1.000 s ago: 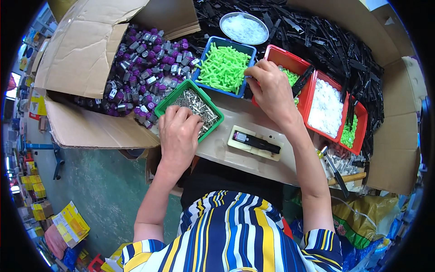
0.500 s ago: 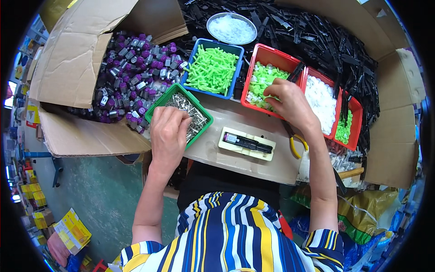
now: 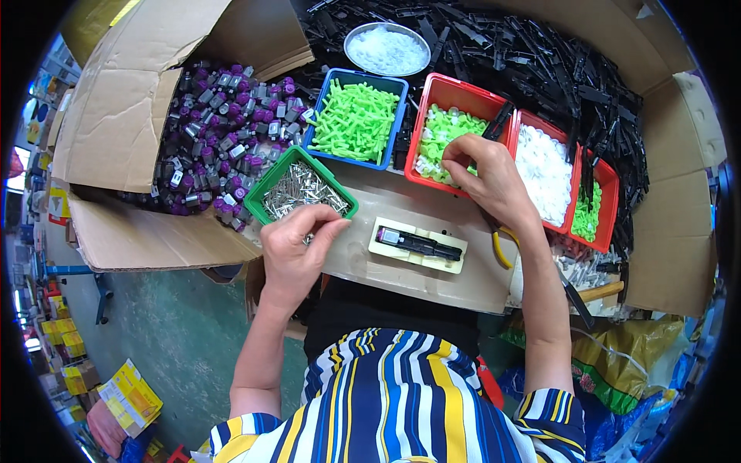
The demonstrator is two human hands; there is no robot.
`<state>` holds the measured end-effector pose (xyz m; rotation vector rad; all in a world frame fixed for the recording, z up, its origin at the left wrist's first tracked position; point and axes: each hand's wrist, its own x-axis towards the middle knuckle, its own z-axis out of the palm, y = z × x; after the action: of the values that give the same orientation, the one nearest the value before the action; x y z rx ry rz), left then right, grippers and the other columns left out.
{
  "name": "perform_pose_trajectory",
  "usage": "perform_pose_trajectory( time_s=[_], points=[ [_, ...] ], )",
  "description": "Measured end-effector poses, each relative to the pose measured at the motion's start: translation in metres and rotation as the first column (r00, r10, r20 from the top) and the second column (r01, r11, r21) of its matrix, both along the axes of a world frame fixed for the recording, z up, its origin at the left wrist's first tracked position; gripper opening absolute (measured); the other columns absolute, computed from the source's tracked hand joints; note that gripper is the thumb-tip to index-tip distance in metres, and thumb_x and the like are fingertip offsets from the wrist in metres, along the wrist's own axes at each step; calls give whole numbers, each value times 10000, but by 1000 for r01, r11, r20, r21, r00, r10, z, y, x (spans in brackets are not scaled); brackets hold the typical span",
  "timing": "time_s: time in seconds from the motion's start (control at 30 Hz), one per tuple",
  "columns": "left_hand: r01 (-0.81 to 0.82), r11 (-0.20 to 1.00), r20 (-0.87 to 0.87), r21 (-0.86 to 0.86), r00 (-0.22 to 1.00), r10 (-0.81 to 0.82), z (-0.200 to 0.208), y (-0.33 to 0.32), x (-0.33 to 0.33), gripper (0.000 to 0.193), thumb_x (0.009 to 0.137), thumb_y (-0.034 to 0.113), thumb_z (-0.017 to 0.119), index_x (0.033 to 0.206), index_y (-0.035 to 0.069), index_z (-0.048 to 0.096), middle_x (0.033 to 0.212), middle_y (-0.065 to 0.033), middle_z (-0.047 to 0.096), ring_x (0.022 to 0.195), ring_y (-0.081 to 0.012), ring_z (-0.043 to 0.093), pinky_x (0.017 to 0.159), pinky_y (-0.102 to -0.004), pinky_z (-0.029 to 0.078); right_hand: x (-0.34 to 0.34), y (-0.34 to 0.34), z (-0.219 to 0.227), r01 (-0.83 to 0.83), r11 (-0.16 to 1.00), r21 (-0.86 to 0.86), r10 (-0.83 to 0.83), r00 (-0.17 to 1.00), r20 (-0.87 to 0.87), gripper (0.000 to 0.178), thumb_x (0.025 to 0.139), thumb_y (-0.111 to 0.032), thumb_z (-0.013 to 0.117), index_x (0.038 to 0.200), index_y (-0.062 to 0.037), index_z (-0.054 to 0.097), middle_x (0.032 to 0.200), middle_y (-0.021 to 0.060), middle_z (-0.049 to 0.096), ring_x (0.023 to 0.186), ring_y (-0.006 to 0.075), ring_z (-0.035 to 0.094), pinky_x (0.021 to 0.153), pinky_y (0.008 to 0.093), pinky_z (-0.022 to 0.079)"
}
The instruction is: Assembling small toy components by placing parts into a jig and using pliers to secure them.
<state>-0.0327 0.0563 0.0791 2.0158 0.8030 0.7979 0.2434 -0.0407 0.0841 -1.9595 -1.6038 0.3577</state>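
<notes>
My left hand (image 3: 297, 248) rests at the near edge of a green tray (image 3: 272, 177) of small metal pins, fingers curled together as if pinching pins; what it holds is hidden. My right hand (image 3: 482, 176) reaches into a red bin (image 3: 421, 131) of light green and white small parts, fingertips pinched among them. Between the hands, on the work board (image 3: 409, 270), lies a cream jig (image 3: 417, 245) with a black and purple part in it.
A blue bin (image 3: 355, 119) of green plastic pieces, two more red bins (image 3: 545, 171) with white and green parts, a metal bowl (image 3: 387, 48) of white parts, a cardboard box (image 3: 139, 116) of purple-capped parts, a heap of black strips (image 3: 556, 62), yellow-handled pliers (image 3: 502, 251).
My right hand has moved left from the red bin of white parts into the bin of green and white parts. My left hand has drawn back to the pin tray's near edge.
</notes>
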Motion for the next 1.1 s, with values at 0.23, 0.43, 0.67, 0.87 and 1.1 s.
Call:
perform_pose_trajectory(
  time_s=[0.23,0.43,0.67,0.87,1.1],
  points=[
    [55,807,200,588,957,-211,-10,-25,22,279,719,38,852,941,37,683,859,-85,691,747,-252,685,639,-335,562,-64,-25,-2,149,986,70,-28,571,-820,101,923,-33,693,970,43,648,893,50,682,810,91,628,732,235,513],
    [53,727,195,684,948,-252,-7,-32,23,308,723,56,858,972,58,678,891,-61,641,738,-234,663,608,-329,557,-94,-36,-3,175,973,151,10,623,-782,82,903,-8,692,957,43,657,923,66,690,832,104,645,765,244,520],
    [66,711,173,700,950,-259,-9,-33,20,313,732,64,855,987,54,674,899,-63,644,741,-233,662,607,-328,558,-100,-35,-1,211,964,158,-5,615,-788,97,891,-54,699,921,29,659,846,35,686,793,82,638,769,256,535],
    [82,697,159,713,948,-275,-8,-35,23,303,729,66,857,973,44,678,900,-66,647,750,-233,664,613,-326,559,-99,-40,-2,202,970,133,-7,571,-821,84,893,-4,690,956,45,663,919,62,684,826,100,642,769,243,519],
    [86,692,156,717,947,-280,-10,-37,26,291,727,42,851,960,29,679,892,-70,646,748,-232,659,616,-332,555,-98,-42,-5,211,969,131,-4,541,-841,86,900,-11,689,962,42,663,919,57,682,820,103,640,765,244,516]
  ],
)
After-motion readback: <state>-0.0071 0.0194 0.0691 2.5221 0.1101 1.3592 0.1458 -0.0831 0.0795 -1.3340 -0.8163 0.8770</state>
